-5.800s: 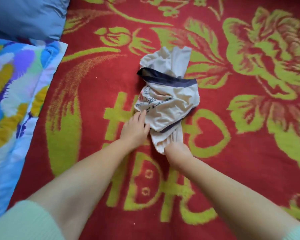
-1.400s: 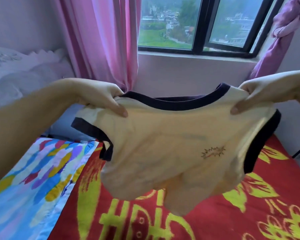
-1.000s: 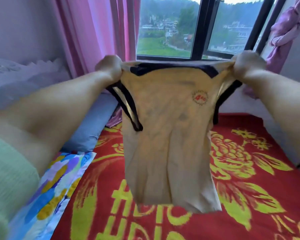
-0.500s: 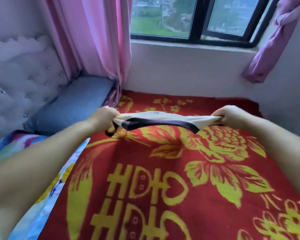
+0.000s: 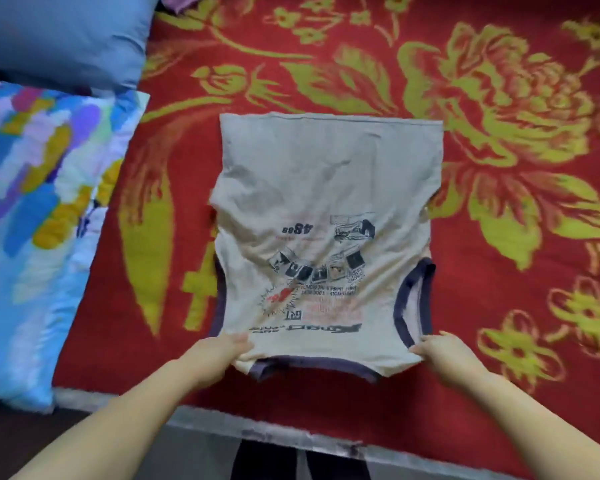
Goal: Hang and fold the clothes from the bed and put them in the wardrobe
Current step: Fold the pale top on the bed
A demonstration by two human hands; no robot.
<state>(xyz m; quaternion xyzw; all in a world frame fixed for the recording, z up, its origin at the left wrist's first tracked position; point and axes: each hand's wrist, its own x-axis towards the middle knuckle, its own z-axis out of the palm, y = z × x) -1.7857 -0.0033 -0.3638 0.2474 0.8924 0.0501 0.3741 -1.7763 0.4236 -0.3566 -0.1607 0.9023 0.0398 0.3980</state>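
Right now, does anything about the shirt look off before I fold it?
Mostly flat, but the shirt isn't even: its left sleeve is tucked under, only a dark edge showing, while the right one lies open. Light wrinkles cross the middle. Both hands, left and right, pinch the shoulders.

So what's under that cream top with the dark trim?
The cream printed top lies spread on the red blanket with yellow flowers. Whatever else it covers is hidden.

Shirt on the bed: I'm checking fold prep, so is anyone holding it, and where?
Yes. Left hand and right hand each pinch a shoulder of the shirt, either side of the collar.
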